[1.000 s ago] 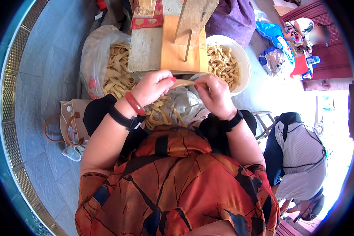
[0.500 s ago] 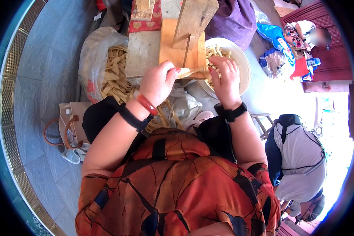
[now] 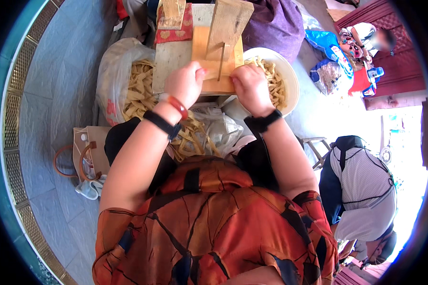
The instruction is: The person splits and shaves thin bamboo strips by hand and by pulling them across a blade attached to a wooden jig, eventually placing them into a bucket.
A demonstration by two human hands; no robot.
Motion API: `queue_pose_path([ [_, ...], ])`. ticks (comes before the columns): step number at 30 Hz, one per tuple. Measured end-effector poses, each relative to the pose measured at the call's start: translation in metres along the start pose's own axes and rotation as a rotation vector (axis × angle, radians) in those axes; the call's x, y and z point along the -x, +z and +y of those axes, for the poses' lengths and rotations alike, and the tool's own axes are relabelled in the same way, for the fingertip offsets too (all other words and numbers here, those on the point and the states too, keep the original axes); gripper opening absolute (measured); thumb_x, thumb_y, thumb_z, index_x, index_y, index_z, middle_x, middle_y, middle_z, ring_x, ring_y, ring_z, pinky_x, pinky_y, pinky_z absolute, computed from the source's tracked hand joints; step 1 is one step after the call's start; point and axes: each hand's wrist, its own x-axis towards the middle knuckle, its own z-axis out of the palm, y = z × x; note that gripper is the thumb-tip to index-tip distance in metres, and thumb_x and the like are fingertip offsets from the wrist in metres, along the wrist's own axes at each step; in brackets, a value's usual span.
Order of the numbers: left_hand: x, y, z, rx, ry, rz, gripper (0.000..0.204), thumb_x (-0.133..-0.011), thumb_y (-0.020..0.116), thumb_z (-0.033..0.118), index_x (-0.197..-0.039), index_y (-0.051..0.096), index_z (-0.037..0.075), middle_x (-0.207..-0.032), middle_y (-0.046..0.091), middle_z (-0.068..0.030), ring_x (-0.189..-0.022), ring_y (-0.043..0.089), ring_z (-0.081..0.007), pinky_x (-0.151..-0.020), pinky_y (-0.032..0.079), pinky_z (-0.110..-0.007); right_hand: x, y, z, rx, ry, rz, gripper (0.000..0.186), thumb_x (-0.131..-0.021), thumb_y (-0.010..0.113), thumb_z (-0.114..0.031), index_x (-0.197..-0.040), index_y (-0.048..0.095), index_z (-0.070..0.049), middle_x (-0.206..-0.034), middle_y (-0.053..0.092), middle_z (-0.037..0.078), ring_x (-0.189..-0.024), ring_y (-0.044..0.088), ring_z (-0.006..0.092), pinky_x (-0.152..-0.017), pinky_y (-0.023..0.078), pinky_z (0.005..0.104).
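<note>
My left hand point(image 3: 183, 84) is closed in a pinch at the left of a wooden board point(image 3: 202, 50). Its fingertips hold one end of a pale yellow strip point(image 3: 211, 75), only faintly visible against the wood. On the board's right corner my right hand point(image 3: 252, 89) is curled closed around the strip's other end, hidden in its fingers. Between the two hands a thin brown upright rod point(image 3: 221, 61) rises from the board, close to the strip. Behind the rod a thick wooden block point(image 3: 227, 26) stands upright.
Yellow strips fill a plastic bag point(image 3: 111, 78) left of the stand and a white bucket point(image 3: 292, 90) at the right. More loose strips point(image 3: 192, 137) lie below. A purple sack point(image 3: 276, 26) stands behind the bucket. A beige handbag point(image 3: 81, 147) sits on the floor; other people sit at right.
Both hands have moved away from me onto the board, bringing the strip from its near edge to beside the rod. My right hand has shifted left and curled its fingers.
</note>
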Motion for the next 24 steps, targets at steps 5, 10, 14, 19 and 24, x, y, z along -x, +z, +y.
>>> queue_pose_path([
  [5,0.023,-0.001,-0.004,0.223,-0.031,-0.129,0.014,-0.092,0.055,0.017,-0.087,0.056,0.004,-0.067,0.059,-0.0075,-0.059,0.057,-0.0175,-0.054,0.044,-0.029,0.023,-0.029,0.012,0.181,0.086,0.091,0.034,-0.072,0.063,-0.002,-0.105,0.059,-0.005,-0.113,0.061,0.012,-0.106,0.056,0.0316,-0.091,0.042,0.0421],
  [10,0.064,-0.002,0.010,1.086,-0.393,-0.739,0.013,-0.094,0.049,0.015,-0.098,0.057,0.005,-0.073,0.053,0.0034,-0.061,0.046,-0.0050,-0.056,0.039,-0.019,0.040,-0.037,-0.065,-0.206,-0.209,-0.172,0.041,-0.067,0.066,-0.004,-0.107,0.058,-0.005,-0.101,0.061,0.010,-0.093,0.059,0.0280,-0.079,0.047,0.0369],
  [14,0.071,-0.006,-0.009,1.139,-0.535,-0.861,0.015,-0.096,0.049,0.019,-0.087,0.054,0.007,-0.070,0.050,0.0028,-0.058,0.042,-0.0042,-0.055,0.035,-0.018,0.057,-0.043,-0.058,-0.052,-0.186,-0.221,0.023,-0.067,0.064,-0.004,-0.088,0.060,-0.007,-0.082,0.059,0.006,-0.074,0.058,0.0250,-0.065,0.047,0.0355],
  [19,0.073,0.004,-0.018,1.879,-0.455,-0.642,0.014,-0.096,0.050,0.018,-0.089,0.055,0.007,-0.073,0.054,0.0005,-0.060,0.046,-0.0077,-0.058,0.038,-0.023,0.057,-0.047,-0.054,-0.159,-0.121,-0.209,0.029,-0.071,0.061,-0.002,-0.099,0.057,-0.005,-0.074,0.060,0.006,-0.064,0.059,0.0271,-0.057,0.047,0.0380],
  [24,0.068,-0.001,0.005,0.467,0.378,-0.380,0.037,-0.079,0.055,-0.004,-0.116,0.055,0.002,-0.098,0.061,-0.0093,-0.088,0.059,-0.0227,-0.078,0.048,-0.032,0.066,-0.037,-0.084,-0.551,0.031,-0.284,0.026,-0.070,0.060,0.003,-0.094,0.056,-0.006,-0.078,0.059,0.010,-0.074,0.060,0.0306,-0.065,0.048,0.0391],
])
